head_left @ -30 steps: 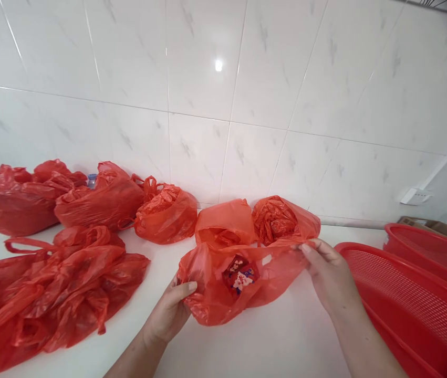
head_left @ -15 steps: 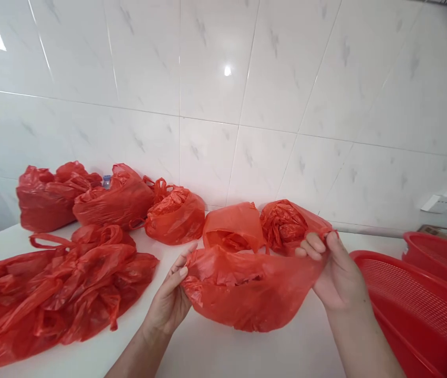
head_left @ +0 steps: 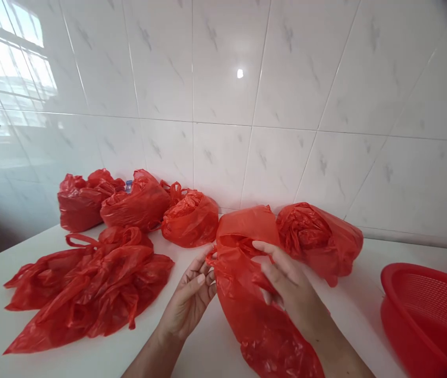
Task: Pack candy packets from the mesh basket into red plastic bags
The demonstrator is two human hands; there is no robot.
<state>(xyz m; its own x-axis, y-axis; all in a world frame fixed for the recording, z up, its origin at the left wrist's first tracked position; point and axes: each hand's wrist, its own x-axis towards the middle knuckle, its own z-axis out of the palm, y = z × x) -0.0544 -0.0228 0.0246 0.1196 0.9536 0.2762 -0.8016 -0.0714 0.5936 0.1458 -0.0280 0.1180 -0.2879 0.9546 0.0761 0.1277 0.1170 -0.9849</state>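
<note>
One red bag [head_left: 239, 307] is held toward five o'clock, its handle [head_left: 211, 257] gripped by the fingers of the left hand [head_left: 187, 302]; whether it is gripped by the curled right hand [head_left: 296, 291] cannot be told. Five others [head_left: 190, 219] are ranged from nine to four o'clock.

No lettering legible from here. Nearest red bag [head_left: 242, 304]: creased film, nothing readable. Likewise the bags along the wall [head_left: 189, 220] and the loose red heap [head_left: 89, 299]. Small bottle [head_left: 128, 187] behind: too tiny to read. Red basket [head_left: 398, 310]: no readable mark.
</note>
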